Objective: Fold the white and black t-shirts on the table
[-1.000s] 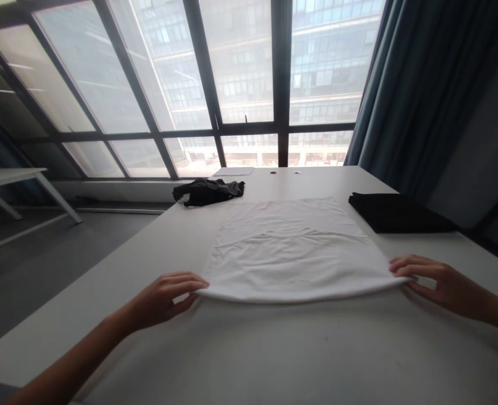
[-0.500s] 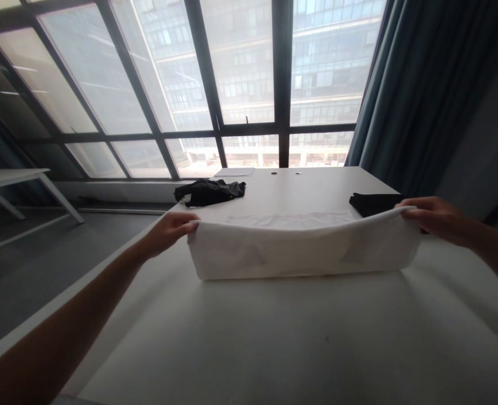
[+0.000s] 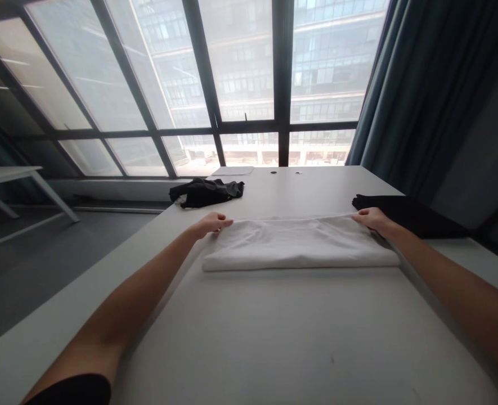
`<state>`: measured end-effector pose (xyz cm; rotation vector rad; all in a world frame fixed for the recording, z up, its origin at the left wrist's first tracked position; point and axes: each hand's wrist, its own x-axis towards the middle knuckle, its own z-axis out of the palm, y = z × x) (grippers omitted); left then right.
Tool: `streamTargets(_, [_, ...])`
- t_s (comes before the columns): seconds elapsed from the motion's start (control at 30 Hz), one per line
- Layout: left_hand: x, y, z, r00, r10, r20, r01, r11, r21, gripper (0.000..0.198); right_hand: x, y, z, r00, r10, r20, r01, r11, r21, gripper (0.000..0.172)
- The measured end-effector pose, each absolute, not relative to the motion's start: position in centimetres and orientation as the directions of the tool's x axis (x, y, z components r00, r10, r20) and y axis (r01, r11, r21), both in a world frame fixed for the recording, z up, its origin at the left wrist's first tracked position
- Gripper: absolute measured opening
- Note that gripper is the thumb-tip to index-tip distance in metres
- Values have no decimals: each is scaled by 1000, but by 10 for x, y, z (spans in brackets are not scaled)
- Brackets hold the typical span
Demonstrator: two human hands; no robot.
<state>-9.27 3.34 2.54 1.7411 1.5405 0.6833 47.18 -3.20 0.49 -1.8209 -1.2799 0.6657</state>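
A white folded cloth (image 3: pixel 299 244), perhaps a garment, lies as a wide flat strip across the white table (image 3: pixel 274 332). My left hand (image 3: pixel 212 223) pinches its far left corner between thumb and fingers. At the far right corner, my right hand (image 3: pixel 373 219) has its fingers closed on the fabric too. The folded near edge runs straight toward me, and shallow creases cross the top layer. What kind of garment it is cannot be made out.
Beyond my left hand lies a crumpled black garment (image 3: pixel 209 193). A folded black cloth (image 3: pixel 413 215) rests past my right hand. Windows (image 3: pixel 240 62) stand behind the table, a dark blue curtain (image 3: pixel 404 95) on the right. Another white table (image 3: pixel 8 175) is at the left.
Both hands have moved away from me and closer together, carrying the raised edge over and down. The cloth, held up before, now lies flat, folded over.
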Motion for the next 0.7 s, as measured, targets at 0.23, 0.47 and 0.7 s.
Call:
streamTargets(0.23, [-85, 39, 39, 65, 996, 64, 632, -91, 770, 49, 477, -15, 13, 411, 906, 105, 512, -134, -848, 15])
streamTargets(0.47, [-69, 41, 19, -12, 987, 162, 748, -99, 657, 43, 470, 6, -10, 446, 866, 227, 640, -131, -757, 18])
streamTargets(0.7, [-66, 34, 23, -30, 977, 212, 856, -85, 511, 38, 466, 3, -9, 439, 856, 273, 752, -184, -633, 21])
